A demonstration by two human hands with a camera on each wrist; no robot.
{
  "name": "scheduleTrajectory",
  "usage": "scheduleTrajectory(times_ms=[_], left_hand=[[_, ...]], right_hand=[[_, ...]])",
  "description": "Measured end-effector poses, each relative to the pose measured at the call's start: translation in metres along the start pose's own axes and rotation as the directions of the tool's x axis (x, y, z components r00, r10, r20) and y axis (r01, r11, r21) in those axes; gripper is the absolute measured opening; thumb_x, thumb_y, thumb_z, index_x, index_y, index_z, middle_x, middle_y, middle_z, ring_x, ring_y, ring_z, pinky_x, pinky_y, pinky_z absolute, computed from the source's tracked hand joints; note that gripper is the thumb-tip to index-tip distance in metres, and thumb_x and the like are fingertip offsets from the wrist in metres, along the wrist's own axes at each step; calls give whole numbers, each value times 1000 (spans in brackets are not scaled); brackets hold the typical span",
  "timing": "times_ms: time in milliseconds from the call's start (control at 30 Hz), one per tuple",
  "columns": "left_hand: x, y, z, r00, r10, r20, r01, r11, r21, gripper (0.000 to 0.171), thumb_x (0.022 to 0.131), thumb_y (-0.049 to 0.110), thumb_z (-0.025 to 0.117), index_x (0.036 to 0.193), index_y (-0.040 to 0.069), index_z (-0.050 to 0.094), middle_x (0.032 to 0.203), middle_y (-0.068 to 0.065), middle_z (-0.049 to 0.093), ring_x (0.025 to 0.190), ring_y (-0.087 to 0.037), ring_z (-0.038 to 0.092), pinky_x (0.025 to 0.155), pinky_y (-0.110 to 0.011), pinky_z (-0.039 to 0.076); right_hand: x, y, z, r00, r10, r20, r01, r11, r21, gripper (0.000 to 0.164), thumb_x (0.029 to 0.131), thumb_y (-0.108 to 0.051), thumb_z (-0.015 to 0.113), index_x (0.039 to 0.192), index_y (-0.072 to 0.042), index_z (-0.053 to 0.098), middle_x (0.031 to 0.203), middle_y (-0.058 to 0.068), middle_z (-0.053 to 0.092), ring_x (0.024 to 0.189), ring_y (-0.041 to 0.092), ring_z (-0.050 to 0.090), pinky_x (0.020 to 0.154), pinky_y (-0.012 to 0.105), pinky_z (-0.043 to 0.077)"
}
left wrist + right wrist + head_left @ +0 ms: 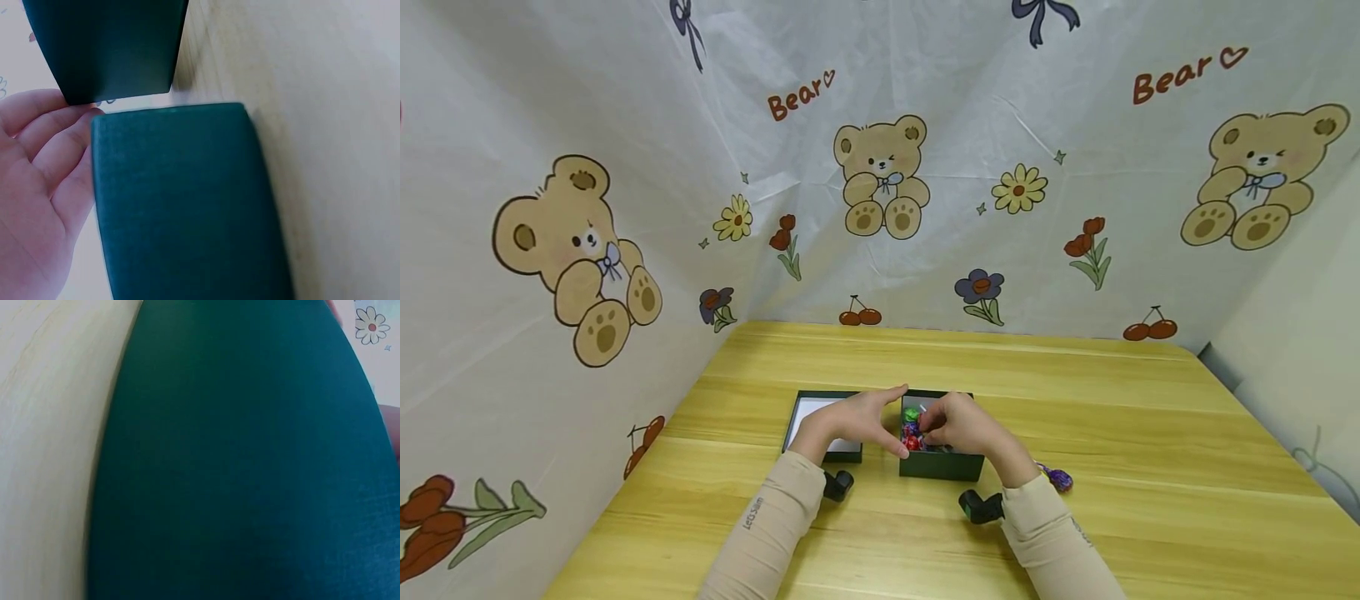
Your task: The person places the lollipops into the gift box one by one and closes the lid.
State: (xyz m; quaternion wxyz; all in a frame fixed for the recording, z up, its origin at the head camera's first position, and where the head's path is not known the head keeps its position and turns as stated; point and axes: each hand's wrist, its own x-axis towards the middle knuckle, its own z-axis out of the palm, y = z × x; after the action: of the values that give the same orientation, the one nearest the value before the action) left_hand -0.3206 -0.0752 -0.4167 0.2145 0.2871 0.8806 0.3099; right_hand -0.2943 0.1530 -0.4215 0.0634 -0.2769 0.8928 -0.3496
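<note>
A dark green box [940, 467] stands on the table, with wrapped lollipops [912, 421] in green, red and purple inside it. My right hand [961, 423] reaches over its right side, fingers and thumb curled together to pinch a lollipop among the others; the fingers partly cover it. At the box's left wall is my left hand [867, 419], thumb and fingers spread, thumb close to the front corner and fingertips near the back one. The right wrist view is mostly filled by the green box wall [237, 450], with only bits of the hand at its edge.
A green box lid [842, 457] with a white inside lies left of the box, partly under my left hand. Another purple-wrapped lollipop [1060, 479] lies on the wooden table [1150, 417] beside my right wrist. A bear-printed cloth [955, 283] hangs behind the table.
</note>
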Motion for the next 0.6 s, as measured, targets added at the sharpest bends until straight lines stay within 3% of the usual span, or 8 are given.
scheduleTrajectory(times_ms=[600], left_hand=[[2, -2, 2, 1000, 3, -3, -3, 1000, 19, 113, 77, 48, 85, 163, 20, 17, 166, -5, 25, 151, -30, 30, 118, -53, 34]], right_hand=[[-13, -1, -24, 999, 22, -31, -21, 999, 40, 8, 90, 0, 69, 93, 3, 76, 89, 11, 75, 76, 12, 64, 67, 27, 55]])
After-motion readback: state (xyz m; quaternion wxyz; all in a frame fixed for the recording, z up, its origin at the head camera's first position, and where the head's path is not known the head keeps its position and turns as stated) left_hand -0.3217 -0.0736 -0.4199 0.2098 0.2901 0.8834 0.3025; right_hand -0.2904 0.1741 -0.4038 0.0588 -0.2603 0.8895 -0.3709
